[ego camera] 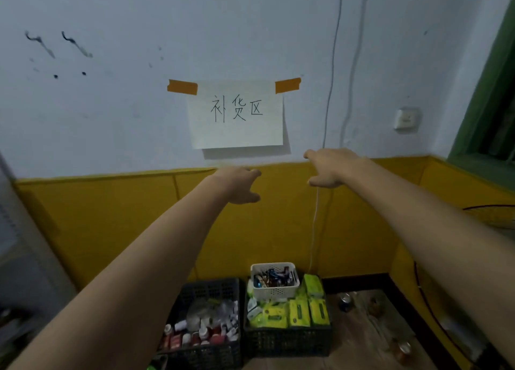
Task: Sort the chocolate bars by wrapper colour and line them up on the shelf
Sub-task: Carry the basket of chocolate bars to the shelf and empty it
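1. Down on the floor, closest to the feet, two black crates sit side by side: the left crate (211, 350) holds small bottles and jars, and the right crate (287, 341) holds yellow-green packs (299, 312).
2. On top of those packs, at the back of the right crate, stands a white basket (274, 290). The chocolate bars (271, 279) lie jumbled inside it in mixed wrappers.
3. Right of the crates, a can (345, 301) stands on the wooden floor.
4. Higher up, both bare arms stretch forward. The left hand (239, 184) and the right hand (331, 167) are apart, with loose fingers and nothing in them, well above the basket.
5. Beyond the hands, a paper sign (237, 130) with handwritten characters is stuck to the white wall by orange tape (182, 87).
6. A thin cable (330, 91) runs down the wall beside the sign, and a wall switch (407, 119) is further right.
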